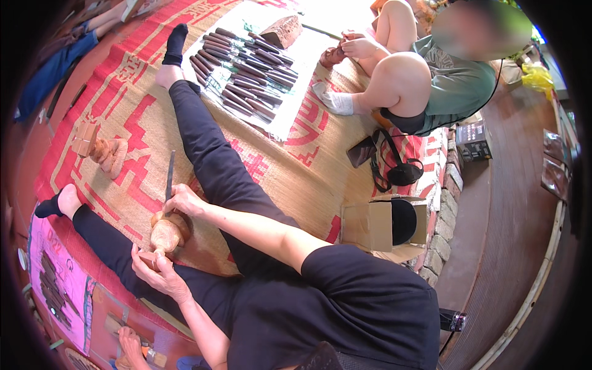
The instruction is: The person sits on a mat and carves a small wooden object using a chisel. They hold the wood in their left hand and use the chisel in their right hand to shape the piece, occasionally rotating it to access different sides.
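Observation:
A pale wooden carving [166, 236] with rounded forms lies between my legs on the woven mat. My left hand [159, 274] is closed around the reddish block end [148, 259] of this carving. Just beyond, my right hand [183, 201] is closed on a long, thin, dark metal tool [171, 169], perhaps a file or chisel. Its long end points away from me, and its lower end is hidden by my fingers and the carving. My right fingers are close against the far side of the wood.
Another wooden carving [108, 155] stands at the left. Many dark-handled carving tools [246, 71] lie on a white sheet with a wood block [282, 31]. A person [453, 80] sits at far right, holding a carving. An open cardboard box [367, 225] is right; another person's hand [131, 345] is lower left.

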Demonstrator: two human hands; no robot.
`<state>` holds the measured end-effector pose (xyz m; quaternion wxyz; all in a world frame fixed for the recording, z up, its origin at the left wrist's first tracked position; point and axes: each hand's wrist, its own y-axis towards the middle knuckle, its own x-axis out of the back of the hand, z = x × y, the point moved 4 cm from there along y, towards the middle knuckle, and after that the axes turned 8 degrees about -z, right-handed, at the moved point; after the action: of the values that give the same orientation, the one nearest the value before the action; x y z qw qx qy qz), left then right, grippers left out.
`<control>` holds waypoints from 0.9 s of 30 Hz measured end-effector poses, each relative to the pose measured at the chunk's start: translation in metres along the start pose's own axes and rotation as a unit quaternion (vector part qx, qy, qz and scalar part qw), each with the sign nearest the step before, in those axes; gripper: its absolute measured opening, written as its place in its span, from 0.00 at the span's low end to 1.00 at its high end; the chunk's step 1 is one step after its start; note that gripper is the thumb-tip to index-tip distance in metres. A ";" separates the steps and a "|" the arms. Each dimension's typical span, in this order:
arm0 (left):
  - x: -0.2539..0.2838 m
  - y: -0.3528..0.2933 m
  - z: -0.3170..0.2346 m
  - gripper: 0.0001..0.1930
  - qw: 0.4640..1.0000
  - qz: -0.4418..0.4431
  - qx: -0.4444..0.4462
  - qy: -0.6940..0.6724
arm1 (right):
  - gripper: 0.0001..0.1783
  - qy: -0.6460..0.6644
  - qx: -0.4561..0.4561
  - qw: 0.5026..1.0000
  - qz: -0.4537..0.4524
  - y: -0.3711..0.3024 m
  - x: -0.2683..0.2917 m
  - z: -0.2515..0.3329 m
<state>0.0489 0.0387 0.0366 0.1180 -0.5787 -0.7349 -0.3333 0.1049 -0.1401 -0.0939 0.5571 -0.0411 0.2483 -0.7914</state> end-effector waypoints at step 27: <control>0.003 0.000 0.002 0.26 1.000 -0.006 -0.009 -0.018 | 0.05 -0.007 -0.010 0.998 -0.060 0.010 0.009 0.011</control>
<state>0.0487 0.0429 0.0368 0.0978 -0.5813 -0.7374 -0.3298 0.1143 -0.1541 -0.0911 0.5097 -0.0669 0.2497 -0.8206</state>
